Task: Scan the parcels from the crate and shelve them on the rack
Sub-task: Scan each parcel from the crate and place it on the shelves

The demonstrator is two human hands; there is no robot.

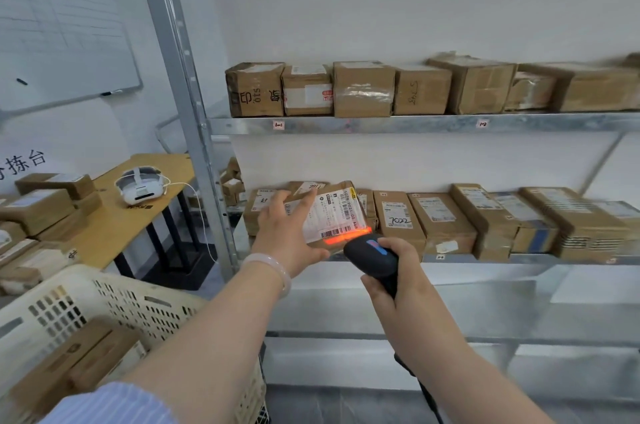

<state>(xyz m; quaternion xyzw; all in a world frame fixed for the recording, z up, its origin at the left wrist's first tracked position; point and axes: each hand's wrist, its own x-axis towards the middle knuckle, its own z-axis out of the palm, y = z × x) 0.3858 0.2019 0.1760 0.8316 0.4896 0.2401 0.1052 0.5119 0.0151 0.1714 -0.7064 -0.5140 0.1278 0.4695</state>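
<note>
Parcel heading: the parcel point(332, 216) is tilted, label face up toward the camera, near edge dipping to 5 o'clock; its long axis is unclear.
Parcel place: in front of the rack's point(381, 124) middle shelf, among brown boxes.
Left hand point(287, 233): fingers spread on top, thumb under the near edge, pinching the parcel.
Right hand point(398, 271): wrapped around a black barcode scanner point(372, 259).
Room: a cream crate point(114, 295) at 8 o'clock, a wooden table point(114, 223) at 9.
Parcel look: brown, with a white label and a red beam across the barcode.

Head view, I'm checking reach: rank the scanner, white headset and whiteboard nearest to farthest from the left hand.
1. Scanner, just right of the left hand.
2. Headset, on the table to the left.
3. Whiteboard, high up, far left.
</note>
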